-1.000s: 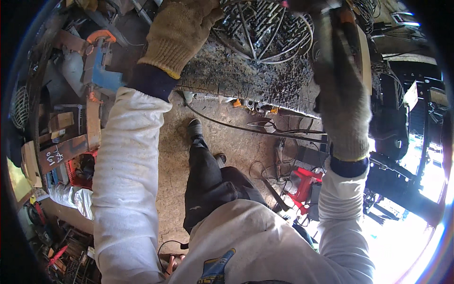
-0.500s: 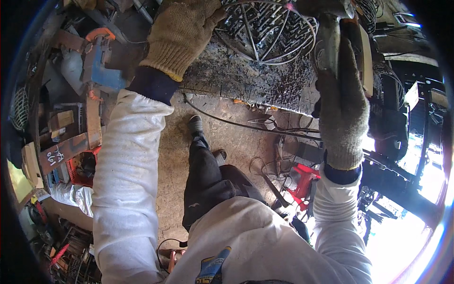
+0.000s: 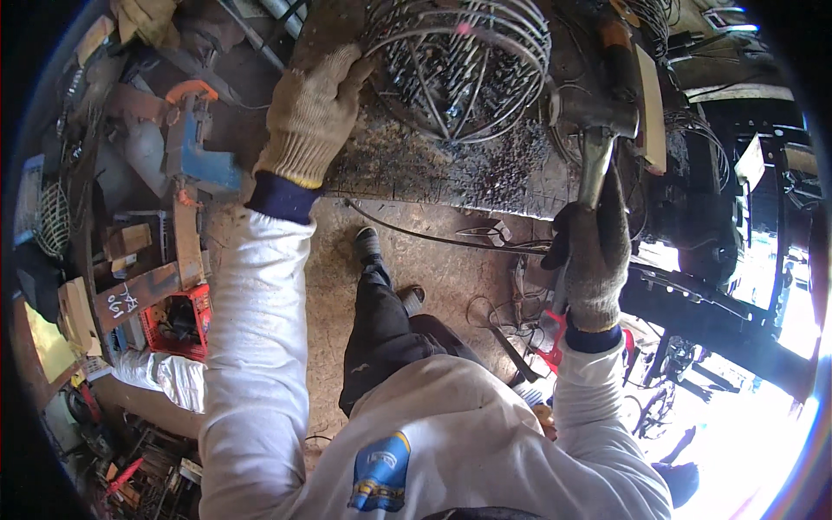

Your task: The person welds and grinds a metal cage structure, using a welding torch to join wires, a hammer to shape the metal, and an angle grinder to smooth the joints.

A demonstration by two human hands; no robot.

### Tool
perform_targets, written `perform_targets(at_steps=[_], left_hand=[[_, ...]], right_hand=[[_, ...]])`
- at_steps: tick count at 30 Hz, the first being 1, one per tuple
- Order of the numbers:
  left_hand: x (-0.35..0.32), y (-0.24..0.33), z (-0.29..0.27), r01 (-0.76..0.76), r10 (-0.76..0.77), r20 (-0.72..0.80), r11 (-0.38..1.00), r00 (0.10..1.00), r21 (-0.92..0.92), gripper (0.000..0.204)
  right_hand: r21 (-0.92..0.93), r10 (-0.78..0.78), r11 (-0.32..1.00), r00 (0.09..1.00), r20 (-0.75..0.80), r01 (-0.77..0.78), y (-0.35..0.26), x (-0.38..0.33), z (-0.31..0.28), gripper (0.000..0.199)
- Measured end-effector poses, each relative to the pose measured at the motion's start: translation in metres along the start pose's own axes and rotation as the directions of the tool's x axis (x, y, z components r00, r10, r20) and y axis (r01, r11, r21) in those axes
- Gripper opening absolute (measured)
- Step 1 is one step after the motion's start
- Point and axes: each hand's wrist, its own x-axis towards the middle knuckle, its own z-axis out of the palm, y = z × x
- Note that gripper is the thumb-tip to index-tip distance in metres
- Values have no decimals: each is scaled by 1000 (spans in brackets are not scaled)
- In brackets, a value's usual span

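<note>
In the head view, a domed cage of bent steel wire (image 3: 459, 69), its thin rods curved into concentric hoops and ribs, is seen at about twelve o'clock, resting on a scorched, spatter-crusted metal workbench (image 3: 459, 178) whose grey surface is rough and pitted. The left hand (image 3: 312, 117), covered by a coarse beige knitted glove with a dark blue cuff, is laid at eleven o'clock against the wire cage's left rim; its fingers are curled over the wires and pressed onto them, so the cage is gripped at that edge. The right hand (image 3: 594, 251), in a darker, soiled knitted glove, is placed at about three o'clock, with its fingers clenched tightly around the pale, smooth wooden handle of a hammer (image 3: 596, 130). The blocky, dull steel hammer head is held just beside the cage's right rim, above the bench edge; whether it touches the wire cannot be told. Both sleeves are of white cloth. A thin black cable (image 3: 433, 236) is draped below the bench front, near the centre. At nine o'clock a blue clamp-like tool (image 3: 198, 156) with an orange top is seen among rusty scrap, and a red plastic crate (image 3: 178, 322) is set lower, at about eight o'clock, on the dusty floor.
</note>
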Motion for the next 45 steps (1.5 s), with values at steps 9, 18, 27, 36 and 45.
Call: perform_targets(at_steps=[9,18,27,36,45], left_hand=[[-35,3,-46,115,-132,234,990,963,85,21],[-19,-7,-53,7,-81,475,988,876,156,24],[-21,0,-48,53,-76,394,996,916,69,24],[-18,8,-52,95,-152,442,984,884,148,25],[-27,-1,-45,-10,-49,383,988,923,152,24]], right_hand=[[-496,-230,845,973,-3,199,21,2,-32,54],[-714,-368,503,868,332,487,7,22,-23,46],[-668,-450,350,744,494,656,-3,76,-15,48],[-649,-495,217,655,571,729,-4,124,-22,55],[-623,-476,140,604,639,769,-18,127,-14,47]])
